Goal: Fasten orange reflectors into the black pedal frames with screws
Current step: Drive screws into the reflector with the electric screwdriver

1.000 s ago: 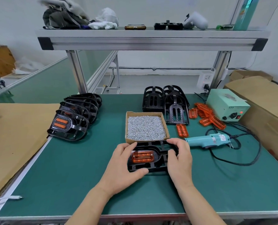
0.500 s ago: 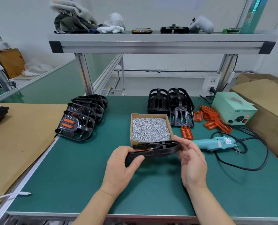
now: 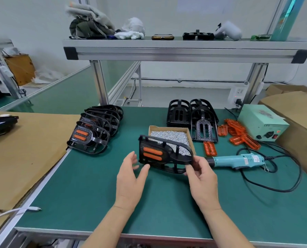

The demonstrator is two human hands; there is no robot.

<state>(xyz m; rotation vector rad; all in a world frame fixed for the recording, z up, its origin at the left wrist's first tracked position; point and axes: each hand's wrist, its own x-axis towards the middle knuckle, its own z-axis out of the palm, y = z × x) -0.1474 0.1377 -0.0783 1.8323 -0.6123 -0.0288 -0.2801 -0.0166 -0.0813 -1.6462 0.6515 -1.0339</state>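
Right hand [image 3: 201,176] pinches the tilted black plastic pedal frame [image 3: 167,159] with orange reflector [image 3: 152,153]; the left hand [image 3: 131,174], grip open beside it, should clasp before release.

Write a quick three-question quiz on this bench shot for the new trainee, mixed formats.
1. True or false: the pedal frame in the right hand lies flat on the green mat.
2. Where is the blue electric screwdriver? A) inside the screw box B) on the mat, right of that box C) on the top shelf
3. Fill in: the stack of finished pedals, orange reflectors fitted, sits to the ____ of the screw box.

Key: 1 false, it is lifted and tilted; 2 B; 3 left.
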